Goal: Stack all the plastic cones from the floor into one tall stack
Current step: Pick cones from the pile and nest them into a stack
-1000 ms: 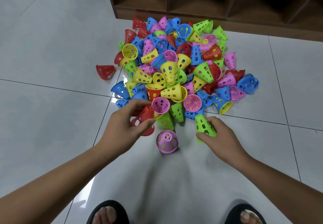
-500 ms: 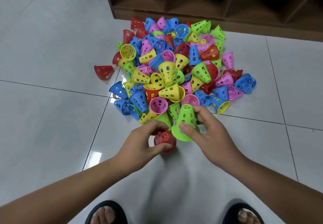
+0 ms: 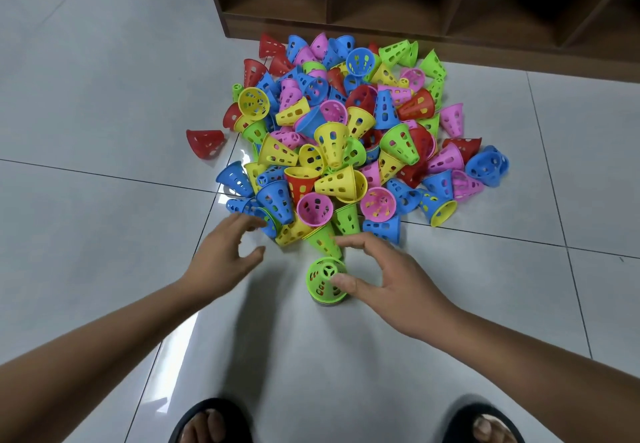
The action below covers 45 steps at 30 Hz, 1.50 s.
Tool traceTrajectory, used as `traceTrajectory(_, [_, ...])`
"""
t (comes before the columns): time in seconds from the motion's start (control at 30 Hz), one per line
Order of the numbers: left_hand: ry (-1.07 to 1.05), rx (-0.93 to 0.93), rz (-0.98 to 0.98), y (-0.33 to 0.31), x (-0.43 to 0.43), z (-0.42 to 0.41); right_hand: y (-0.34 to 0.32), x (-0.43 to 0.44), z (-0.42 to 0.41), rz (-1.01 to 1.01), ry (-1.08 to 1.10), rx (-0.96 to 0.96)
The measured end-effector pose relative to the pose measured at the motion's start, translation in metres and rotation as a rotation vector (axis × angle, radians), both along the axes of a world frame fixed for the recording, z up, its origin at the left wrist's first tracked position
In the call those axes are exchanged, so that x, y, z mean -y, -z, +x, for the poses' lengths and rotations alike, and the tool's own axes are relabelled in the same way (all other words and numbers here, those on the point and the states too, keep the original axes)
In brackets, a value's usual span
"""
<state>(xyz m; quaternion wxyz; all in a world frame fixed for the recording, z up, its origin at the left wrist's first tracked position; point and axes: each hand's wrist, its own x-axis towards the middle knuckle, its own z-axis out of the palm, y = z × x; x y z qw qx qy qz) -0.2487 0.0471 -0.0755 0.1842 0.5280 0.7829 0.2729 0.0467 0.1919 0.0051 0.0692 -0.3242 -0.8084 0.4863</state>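
Pale glossy floor (image 3: 104, 269) tiles; wooden shelf unit (image 3: 415, 10) just behind the pile of cones (image 3: 346, 138). Just in front of the pile: green cone (image 3: 323, 278) upright, tip up, capping a short stack (lower cones barely show at its rim). Right hand (image 3: 384, 280) beside it, fingers spread and loose, thumb against the cone's side, gripping nothing. Left hand (image 3: 225, 252) at the pile's near-left edge, fingers relaxed, empty. Lone red cone (image 3: 206, 143) lies left of the pile.
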Motion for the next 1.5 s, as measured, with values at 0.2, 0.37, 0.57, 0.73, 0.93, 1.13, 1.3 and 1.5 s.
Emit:
traceTrajectory(0.2, [-0.110, -0.021, -0.065, 0.017, -0.022, -0.028, 0.048, -0.036, 0.016, 0.203, 0.161, 0.111])
traceTrajectory(0.37, [-0.105, -0.139, -0.097, 0.024, -0.036, -0.035, 0.082, -0.066, 0.030, 0.192, 0.378, 0.280])
traceTrajectory(0.57, [-0.061, -0.230, -0.126, 0.024, -0.049, -0.039, 0.095, -0.080, 0.027, 0.082, 0.426, 0.312])
traceTrajectory(0.73, [0.014, -0.315, -0.108, 0.023, -0.047, -0.038, 0.102, -0.091, 0.021, 0.033, 0.417, 0.294])
traceTrajectory(0.93, [0.035, -0.391, -0.039, 0.019, -0.034, -0.030, 0.103, -0.091, 0.024, 0.031, 0.434, 0.285])
traceTrajectory(1.13, [-0.069, -0.378, -0.015, 0.010, -0.017, -0.025, 0.086, -0.073, 0.035, -0.067, 0.513, 0.196])
traceTrajectory(1.3, [-0.149, -0.323, -0.002, -0.009, -0.001, -0.021, 0.045, -0.048, 0.037, -0.358, 0.551, -0.033])
traceTrajectory(1.5, [-0.197, -0.120, 0.090, -0.043, 0.002, -0.007, -0.006, -0.013, 0.019, -0.709, 0.429, -0.200])
